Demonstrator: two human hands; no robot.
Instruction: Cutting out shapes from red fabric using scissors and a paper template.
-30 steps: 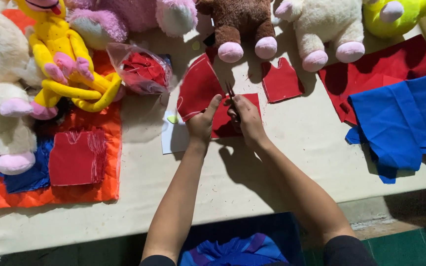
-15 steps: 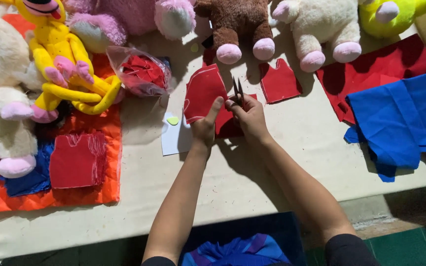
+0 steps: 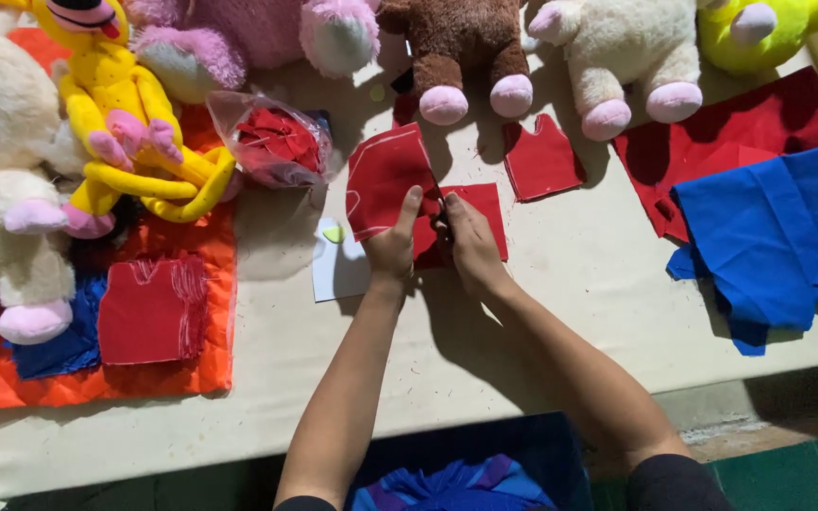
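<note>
Left hand: our left hand [image 3: 392, 244] pinches the red cloth piece [image 3: 385, 180], thumb on top, holding its marked flap lifted.
Right hand: our right hand [image 3: 471, 241] is closed on the same cloth's lower part; we cannot tell whether it holds a tool.
Cloth: it lies mid-table [image 3: 560, 312], over a white paper [image 3: 338, 270].
Nearby: a cut red shape [image 3: 542, 159], blue fabric [image 3: 778, 237], a bag of red scraps [image 3: 276, 142], a brown plush toy [image 3: 461, 47].

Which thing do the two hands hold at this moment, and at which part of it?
The left hand pinches a flat red fabric piece with white chalk lines at its lower right edge; the right hand grips there too.
</note>
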